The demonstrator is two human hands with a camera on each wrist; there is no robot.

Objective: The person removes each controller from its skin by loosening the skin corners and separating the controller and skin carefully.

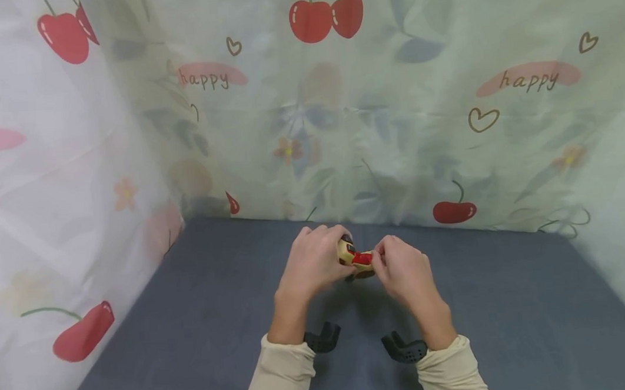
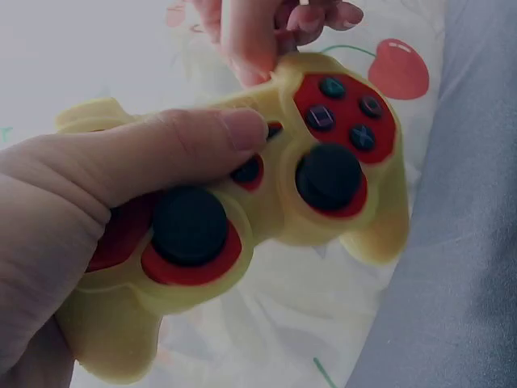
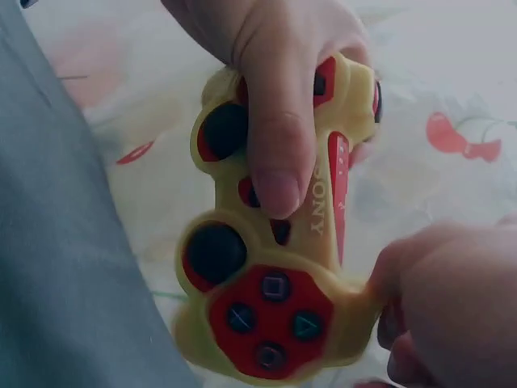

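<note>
A red game controller (image 1: 363, 259) in a yellow rubbery cover (image 3: 323, 210) is held up above the grey table. My left hand (image 1: 316, 259) grips one end of it, the thumb lying across the middle between the two black thumbsticks. The other end, with the four-symbol button cluster (image 2: 349, 113), faces my right hand (image 1: 405, 271). In the right wrist view, that hand's curled fingers (image 3: 396, 267) pinch the cover's edge at the shoulder beside those buttons, where it looks pulled outward. The controller's underside is hidden.
The grey table surface (image 1: 207, 318) spreads around and below both hands. A cherry-patterned cloth (image 1: 266, 127) hangs behind and at the sides. Black curved wrist mounts (image 1: 325, 337) stick inward from both sleeves.
</note>
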